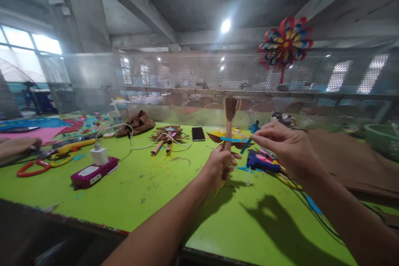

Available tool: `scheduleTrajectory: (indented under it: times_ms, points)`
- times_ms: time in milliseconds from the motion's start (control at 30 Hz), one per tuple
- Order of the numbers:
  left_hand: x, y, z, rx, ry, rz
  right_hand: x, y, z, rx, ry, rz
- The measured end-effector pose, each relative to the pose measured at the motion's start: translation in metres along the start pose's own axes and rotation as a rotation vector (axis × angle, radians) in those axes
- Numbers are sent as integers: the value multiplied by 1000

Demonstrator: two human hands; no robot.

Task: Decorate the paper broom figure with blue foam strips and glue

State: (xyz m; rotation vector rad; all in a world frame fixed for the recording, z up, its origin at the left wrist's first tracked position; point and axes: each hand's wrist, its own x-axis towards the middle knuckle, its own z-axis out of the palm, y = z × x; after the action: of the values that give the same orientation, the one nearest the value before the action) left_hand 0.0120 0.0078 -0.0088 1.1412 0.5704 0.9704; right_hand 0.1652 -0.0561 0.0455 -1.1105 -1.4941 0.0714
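My left hand [220, 162] is closed around a brown paper craft [229, 129], a rolled tube held upright with a fanned top and pleated, wing-like sides. A light blue strip [230, 139] lies across it. To its right, my right hand [285, 141] is raised with thumb and fingertips pinched on a darker blue paper strip [246, 146], which slants down close to the craft's right side. A blue glue gun [264, 163] rests on the table below my right hand, nozzle toward the left. Blue scraps [245, 169] lie beside it.
On the green table [124, 199] are a purple power strip [95, 172] with a white charger [99, 156], red-handled scissors [33, 168], a phone [198, 134] and another brown paper craft [170, 135]. Brown paper sheets [339, 158] lie right. Another person's hand [20, 149] is at far left.
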Motion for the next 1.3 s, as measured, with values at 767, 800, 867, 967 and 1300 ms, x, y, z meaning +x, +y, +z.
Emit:
scheduleTrajectory:
  times_ms: [767, 800, 867, 967, 1300]
  points:
    - [-1, -1, 5, -51, -147, -43, 10, 9, 26, 310, -9, 418]
    - [-1, -1, 5, -40, -147, -44, 10, 12, 27, 295, -7, 402]
    - [-1, -1, 5, -17, -148, -45, 10, 18, 27, 265, -8, 367]
    - [-1, -1, 5, 27, -149, -36, 10, 24, 27, 198, 11, 286]
    - [1, -6, 4, 80, -160, 42, 9, 24, 29, 144, 35, 260]
